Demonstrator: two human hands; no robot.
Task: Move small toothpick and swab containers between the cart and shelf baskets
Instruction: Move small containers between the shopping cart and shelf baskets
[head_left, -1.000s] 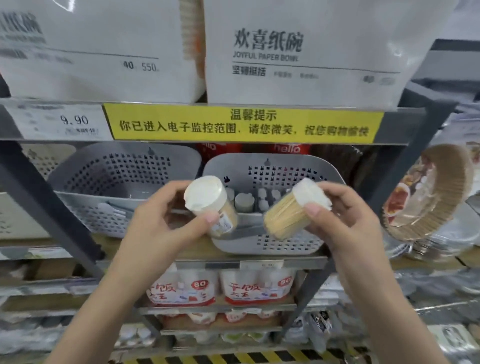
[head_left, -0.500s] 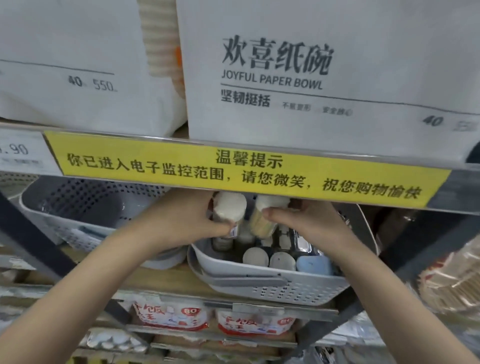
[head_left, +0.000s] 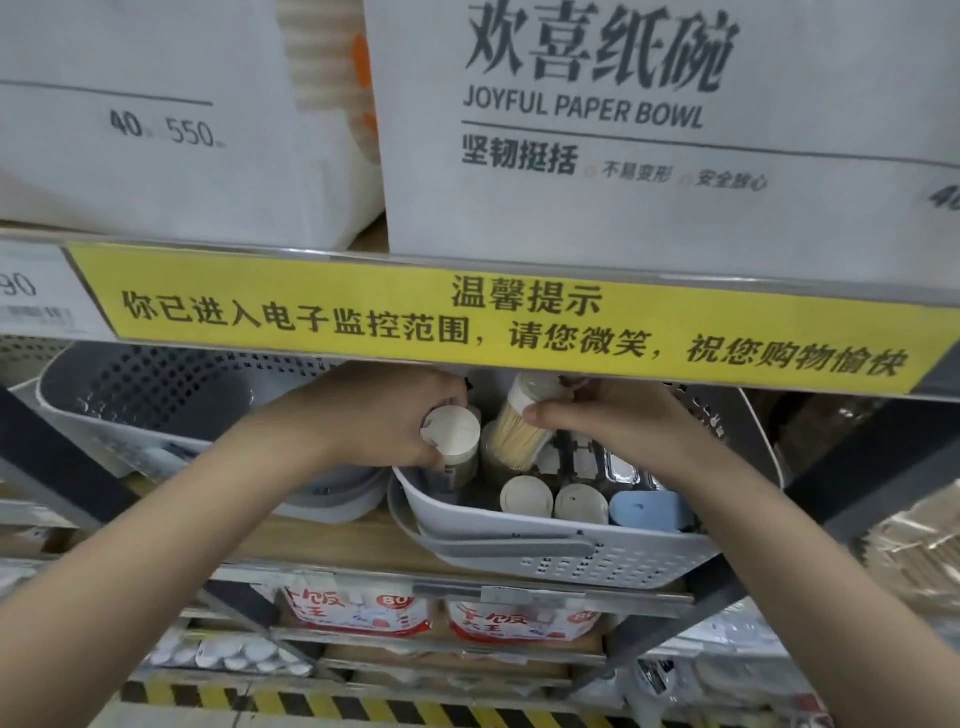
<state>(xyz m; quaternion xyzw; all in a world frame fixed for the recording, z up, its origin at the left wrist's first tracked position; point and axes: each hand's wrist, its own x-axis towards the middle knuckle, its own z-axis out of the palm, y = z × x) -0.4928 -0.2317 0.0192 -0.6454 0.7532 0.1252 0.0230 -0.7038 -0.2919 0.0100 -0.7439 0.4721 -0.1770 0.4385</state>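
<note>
I am looking at what is plainly a shop aisle. A metal shelf rack (head_left: 810, 525) is carrying stock on several levels: large white packs printed "JOYFUL PAPER BOWL" (head_left: 649, 130) are sitting on top, and a yellow notice strip (head_left: 509, 322) is running along the shelf edge beside a price tag (head_left: 31, 296) ending in "90". Grey perforated baskets (head_left: 566, 551) are holding small goods below, red-and-white packets (head_left: 358, 613) are lining a lower shelf, and black-and-yellow hazard tape (head_left: 363, 709) is marking what is probably the floor.

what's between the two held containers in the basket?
Head view: no object; a narrow gap separates the white-lidded container and tilted toothpick container above the basket.
</note>
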